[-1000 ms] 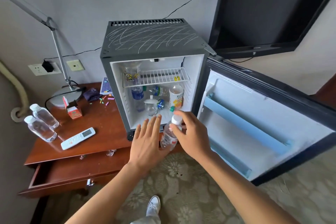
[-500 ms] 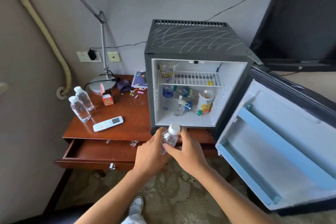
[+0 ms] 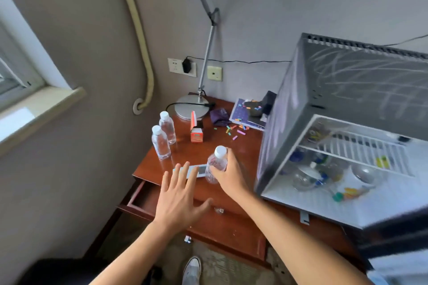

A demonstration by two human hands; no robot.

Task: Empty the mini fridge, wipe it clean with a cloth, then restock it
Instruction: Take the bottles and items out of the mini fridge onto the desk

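Wooden table (image 3: 234, 150) by grey wall, open mini fridge (image 3: 347, 146) right, right hand (image 3: 228, 174) gripping water bottle (image 3: 216, 164) now carried from fridge over table, left hand (image 3: 177, 199) spread, released.

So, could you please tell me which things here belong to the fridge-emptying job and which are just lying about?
Part of the job:
- open grey mini fridge, bottles still inside
- clear plastic water bottle with white cap, gripped by the right hand
- two matching clear water bottles standing on the wooden table

Lying about:
- white remote control
- silver desk lamp
- small orange carton
- purple cloth pouch
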